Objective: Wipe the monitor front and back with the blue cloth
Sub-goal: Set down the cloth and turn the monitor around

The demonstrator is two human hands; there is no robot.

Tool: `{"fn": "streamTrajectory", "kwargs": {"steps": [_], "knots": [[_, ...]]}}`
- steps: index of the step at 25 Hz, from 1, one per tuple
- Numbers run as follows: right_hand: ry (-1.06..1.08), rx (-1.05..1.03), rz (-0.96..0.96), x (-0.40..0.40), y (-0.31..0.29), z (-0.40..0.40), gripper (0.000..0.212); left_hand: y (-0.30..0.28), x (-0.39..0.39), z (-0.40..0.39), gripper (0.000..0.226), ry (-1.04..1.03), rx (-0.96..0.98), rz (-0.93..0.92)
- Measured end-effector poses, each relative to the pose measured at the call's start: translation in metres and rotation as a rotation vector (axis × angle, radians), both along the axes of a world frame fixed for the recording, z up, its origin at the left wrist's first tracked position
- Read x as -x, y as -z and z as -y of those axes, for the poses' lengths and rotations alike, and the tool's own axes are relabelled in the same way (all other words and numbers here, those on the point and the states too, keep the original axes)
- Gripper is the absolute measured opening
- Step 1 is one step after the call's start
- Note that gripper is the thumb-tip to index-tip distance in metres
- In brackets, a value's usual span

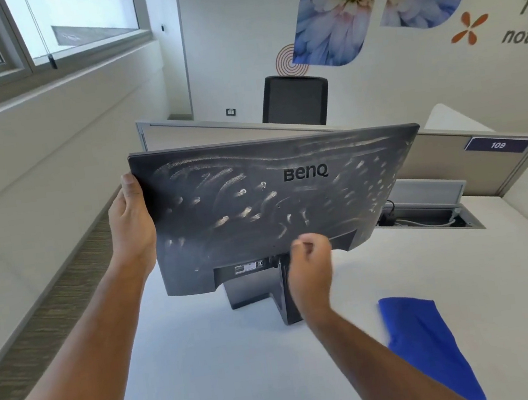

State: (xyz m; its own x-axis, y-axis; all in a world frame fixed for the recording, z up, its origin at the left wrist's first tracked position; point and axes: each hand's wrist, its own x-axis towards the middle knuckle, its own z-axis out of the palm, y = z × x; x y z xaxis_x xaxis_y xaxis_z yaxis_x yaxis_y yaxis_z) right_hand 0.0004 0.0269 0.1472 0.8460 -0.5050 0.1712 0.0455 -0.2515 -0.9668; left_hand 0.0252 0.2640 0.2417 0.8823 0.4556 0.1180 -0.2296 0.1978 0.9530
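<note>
A black monitor (257, 207) stands on its stand on the white desk (209, 358) with its back towards me. The back is smeared with whitish dust streaks. My left hand (131, 220) grips the monitor's left edge. My right hand (310, 267) is loosely curled just below the monitor's lower edge, in front of the stand's neck, and whether it touches the stand is unclear. The blue cloth (429, 342) lies flat on the desk to the right of my right forearm, held by neither hand.
Behind the monitor runs a low desk partition (213, 129) with a black office chair (295, 100) beyond it. An open cable tray (425, 212) with wires sits in the desk at the right. A wall with windows runs along the left.
</note>
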Motion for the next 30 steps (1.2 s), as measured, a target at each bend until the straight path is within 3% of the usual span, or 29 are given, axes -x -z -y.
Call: {"fn": "streamTrajectory", "kwargs": {"steps": [2,4,7,9,20,30], "knots": [[0.1,-0.257,-0.231,-0.019,0.01,0.032,0.009,0.0,-0.003,0.0,0.04,-0.044,0.012,-0.002],[0.07,-0.477,-0.383,-0.036,0.014,0.058,0.011,-0.001,-0.006,0.003,0.038,-0.077,0.021,-0.002],[-0.025,-0.872,-0.419,-0.054,0.013,0.078,0.043,-0.002,-0.01,0.006,0.038,-0.094,0.036,0.01],[-0.035,-0.992,-0.369,-0.06,0.005,0.08,0.046,-0.001,-0.015,0.007,0.039,-0.107,0.052,0.01],[-0.008,-1.145,-0.249,-0.073,0.01,0.089,0.046,-0.006,-0.066,0.02,0.039,-0.164,0.134,0.011],[0.049,-1.136,-0.223,-0.108,0.011,0.104,0.044,-0.007,-0.127,0.036,0.04,-0.086,0.098,-0.03]]}}
